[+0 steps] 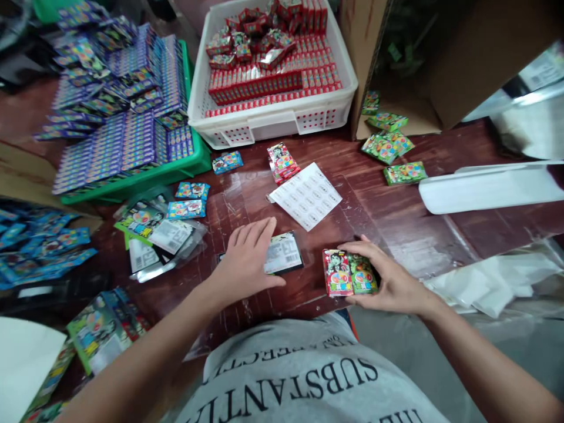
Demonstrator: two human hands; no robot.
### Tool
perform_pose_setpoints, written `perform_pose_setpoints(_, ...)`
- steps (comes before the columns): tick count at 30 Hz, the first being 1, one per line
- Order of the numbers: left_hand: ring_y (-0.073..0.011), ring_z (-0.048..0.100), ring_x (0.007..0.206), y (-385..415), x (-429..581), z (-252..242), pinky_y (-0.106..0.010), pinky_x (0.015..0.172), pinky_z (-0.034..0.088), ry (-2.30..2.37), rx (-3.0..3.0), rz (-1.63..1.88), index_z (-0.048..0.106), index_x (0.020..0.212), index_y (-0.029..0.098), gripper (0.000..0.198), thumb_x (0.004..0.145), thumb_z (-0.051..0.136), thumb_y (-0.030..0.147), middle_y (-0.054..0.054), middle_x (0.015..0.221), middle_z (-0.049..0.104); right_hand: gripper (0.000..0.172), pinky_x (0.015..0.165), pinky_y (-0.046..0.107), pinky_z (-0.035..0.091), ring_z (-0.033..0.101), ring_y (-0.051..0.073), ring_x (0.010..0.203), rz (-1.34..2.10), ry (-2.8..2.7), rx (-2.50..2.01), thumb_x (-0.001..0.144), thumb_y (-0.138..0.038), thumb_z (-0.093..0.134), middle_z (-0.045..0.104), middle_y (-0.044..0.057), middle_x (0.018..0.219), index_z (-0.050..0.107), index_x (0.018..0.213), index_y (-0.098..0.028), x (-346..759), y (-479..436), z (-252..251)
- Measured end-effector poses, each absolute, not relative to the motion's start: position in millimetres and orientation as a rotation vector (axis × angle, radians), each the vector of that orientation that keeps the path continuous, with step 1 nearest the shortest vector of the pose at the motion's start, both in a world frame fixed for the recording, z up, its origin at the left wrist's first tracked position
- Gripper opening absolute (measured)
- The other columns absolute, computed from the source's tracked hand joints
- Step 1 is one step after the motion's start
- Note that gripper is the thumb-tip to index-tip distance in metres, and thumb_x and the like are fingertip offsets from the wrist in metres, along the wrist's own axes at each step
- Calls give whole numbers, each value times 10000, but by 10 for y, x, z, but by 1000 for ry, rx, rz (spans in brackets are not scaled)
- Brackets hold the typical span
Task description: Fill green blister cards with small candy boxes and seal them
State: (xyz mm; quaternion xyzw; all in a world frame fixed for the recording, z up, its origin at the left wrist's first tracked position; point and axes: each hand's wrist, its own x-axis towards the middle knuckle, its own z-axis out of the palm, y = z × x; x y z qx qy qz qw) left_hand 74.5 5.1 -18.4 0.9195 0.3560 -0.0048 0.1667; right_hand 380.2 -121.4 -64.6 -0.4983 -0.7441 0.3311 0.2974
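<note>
My left hand (247, 258) lies flat, fingers stretched and thumb apart, partly over a card with a white barcode label (285, 254). How much of the card lies beneath the palm is hidden. Around a green box (363, 275) curls my right hand (392, 279), thumb in front and fingers behind. Pressed against that box's left side is a red box (337, 273) with a cartoon figure and coloured ovals. A white sheet of oval stickers (306, 195) sits beyond and between my hands. Touching its upper edge are stacked red boxes (282, 161).
A white crate (277, 126) of red boxes and a green crate (198, 161) of purple boxes stand at the back. Blue packets (187, 208) and bagged cards (163, 235) lie left. Green boxes (404, 173) spill by a cardboard carton (370, 59); a white tray (484, 188) lies right.
</note>
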Motion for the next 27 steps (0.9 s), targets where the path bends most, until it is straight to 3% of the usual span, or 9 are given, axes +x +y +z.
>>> perform_pose_setpoints(5, -335, 456, 1359, -12, 423, -201, -527, 1157, 339, 815, 2506, -108, 353, 1516, 223, 840, 802, 763, 391, -147, 1481, 490, 912, 1266, 601, 215, 495, 335, 1398, 1006, -2056, -1190, 784, -445, 805, 543, 106, 1471, 301, 1526, -282, 3636, -1021, -651)
perform_pose_setpoints(11, -308, 405, 1395, -171, 385, -256, -493, 1188, 350, 805, 2378, 4, 324, 1531, 228, 886, 788, 781, 382, -137, 1502, 431, 884, 1273, 614, 178, 541, 319, 1346, 820, -2154, -1180, 814, -432, 770, 564, 97, 1449, 290, 1542, -285, 3477, -879, -664)
perform_pose_setpoints(15, -322, 437, 1347, -212, 424, -350, -515, 1167, 359, 816, 2403, 39, 373, 1512, 217, 859, 775, 783, 382, -133, 1463, 475, 919, 1273, 599, 190, 503, 319, 1381, 806, -2241, -1214, 837, -411, 761, 555, 103, 1467, 241, 1582, -280, 3328, -870, -677)
perform_pose_setpoints(20, -341, 466, 1305, -221, 469, -372, -532, 1121, 366, 853, 2433, -2, 391, 1514, 227, 849, 777, 774, 406, -129, 1458, 496, 1168, 1264, 621, 182, 291, 372, 1520, 852, -2328, -1260, 796, -591, 774, 302, 172, 1652, 63, 1640, -207, 3450, -928, -646)
perform_pose_setpoints(27, -332, 445, 1319, -206, 489, -396, -506, 1131, 346, 831, 2431, 15, 377, 1516, 213, 904, 749, 811, 414, -130, 1454, 489, 801, 1256, 644, 150, 482, 317, 1400, 894, -2286, -1201, 841, -510, 766, 539, 110, 1482, 396, 1519, -298, 3694, -847, -671)
